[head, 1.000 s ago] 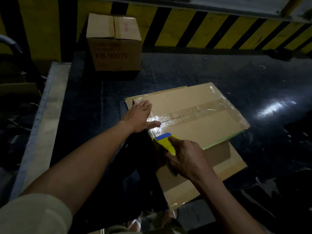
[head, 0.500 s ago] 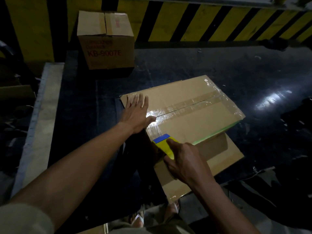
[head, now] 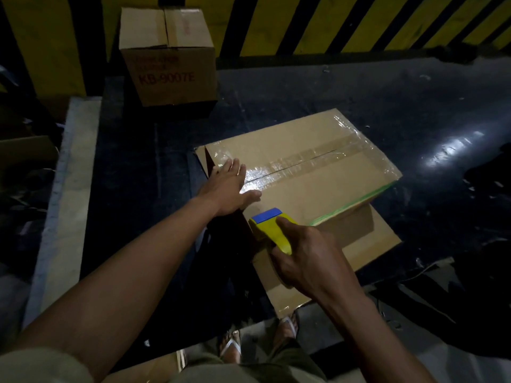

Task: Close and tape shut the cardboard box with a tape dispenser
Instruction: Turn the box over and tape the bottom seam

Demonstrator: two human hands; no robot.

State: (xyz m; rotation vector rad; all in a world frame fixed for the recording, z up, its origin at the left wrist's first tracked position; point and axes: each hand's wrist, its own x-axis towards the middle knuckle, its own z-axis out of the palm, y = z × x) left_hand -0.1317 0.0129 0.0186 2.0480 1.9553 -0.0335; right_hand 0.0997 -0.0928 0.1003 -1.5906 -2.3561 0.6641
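A flat brown cardboard box (head: 326, 189) lies on the dark floor, its top flaps closed and clear tape shining along the centre seam and across the far end. My left hand (head: 228, 186) lies flat with straight fingers on the box's near-left corner, over the taped seam. My right hand (head: 307, 254) grips a yellow and blue tape dispenser (head: 272, 228) at the box's near edge, its blue end against the top. A green strip runs along the right edge of the box top.
A second sealed carton (head: 168, 55) printed KB-9007E stands at the back left against a yellow-and-black striped wall (head: 318, 23). A flat cardboard sheet (head: 367, 244) lies under the box. A pale concrete kerb (head: 69, 205) runs down the left. My sandalled feet (head: 257, 341) show below.
My left hand has slid slightly along the seam near the corner and stays flat. My right hand keeps the dispenser at the near edge; the view has tilted a little.
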